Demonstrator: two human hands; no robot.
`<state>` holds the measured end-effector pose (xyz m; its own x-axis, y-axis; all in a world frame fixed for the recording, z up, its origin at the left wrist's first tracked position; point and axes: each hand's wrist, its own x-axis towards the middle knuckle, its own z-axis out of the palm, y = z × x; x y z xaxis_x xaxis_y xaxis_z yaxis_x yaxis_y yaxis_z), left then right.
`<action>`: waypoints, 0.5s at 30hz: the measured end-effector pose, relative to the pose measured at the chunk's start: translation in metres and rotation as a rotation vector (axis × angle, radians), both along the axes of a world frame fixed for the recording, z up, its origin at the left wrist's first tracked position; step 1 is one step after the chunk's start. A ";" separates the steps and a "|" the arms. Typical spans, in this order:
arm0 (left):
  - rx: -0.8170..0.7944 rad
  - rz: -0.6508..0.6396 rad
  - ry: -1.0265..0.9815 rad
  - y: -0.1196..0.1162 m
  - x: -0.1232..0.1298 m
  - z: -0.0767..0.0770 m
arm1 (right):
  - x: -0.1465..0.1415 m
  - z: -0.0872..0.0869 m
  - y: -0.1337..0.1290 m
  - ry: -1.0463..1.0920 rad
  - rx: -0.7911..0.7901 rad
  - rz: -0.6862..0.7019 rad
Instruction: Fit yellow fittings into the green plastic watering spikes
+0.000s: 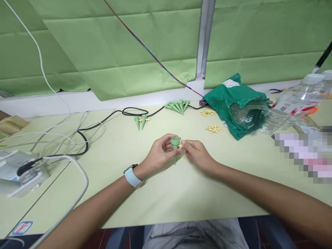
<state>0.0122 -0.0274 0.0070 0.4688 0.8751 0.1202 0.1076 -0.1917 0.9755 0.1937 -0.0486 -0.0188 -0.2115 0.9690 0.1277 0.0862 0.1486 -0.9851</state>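
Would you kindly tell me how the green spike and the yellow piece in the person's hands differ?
The green spike is larger and tapers downward; the yellow piece is much smaller. The left hand holds the green spike, the right hand the yellow piece. Both are held close together.

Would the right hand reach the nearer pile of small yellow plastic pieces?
Probably yes: only pale green tabletop separates the right hand from that yellow pile, though the hand pinches another yellow piece.

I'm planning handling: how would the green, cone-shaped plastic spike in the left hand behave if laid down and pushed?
The spike looks stiff, its visible taper straight. Its roundness suggests rolling, though the small yellow plastic piece at its side might prevent it.
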 end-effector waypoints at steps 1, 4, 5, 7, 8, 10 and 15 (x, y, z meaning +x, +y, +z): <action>-0.032 -0.028 -0.018 0.000 0.000 -0.001 | 0.001 0.001 0.000 0.002 -0.006 0.019; -0.140 -0.100 -0.096 0.003 0.000 -0.002 | 0.006 0.006 0.001 -0.038 0.050 0.055; -0.159 -0.098 -0.118 0.003 0.000 -0.003 | 0.008 0.007 0.001 -0.052 0.070 0.056; -0.189 -0.083 -0.151 0.005 -0.001 -0.004 | 0.010 0.009 0.002 -0.055 0.072 0.067; -0.207 -0.077 -0.161 0.006 -0.001 -0.004 | 0.010 0.009 0.003 -0.042 0.055 0.073; -0.256 -0.071 -0.181 0.008 -0.003 -0.004 | 0.010 0.008 0.005 0.005 0.006 0.082; -0.341 -0.059 -0.241 0.009 -0.005 -0.003 | 0.008 0.003 0.009 0.155 -0.034 0.065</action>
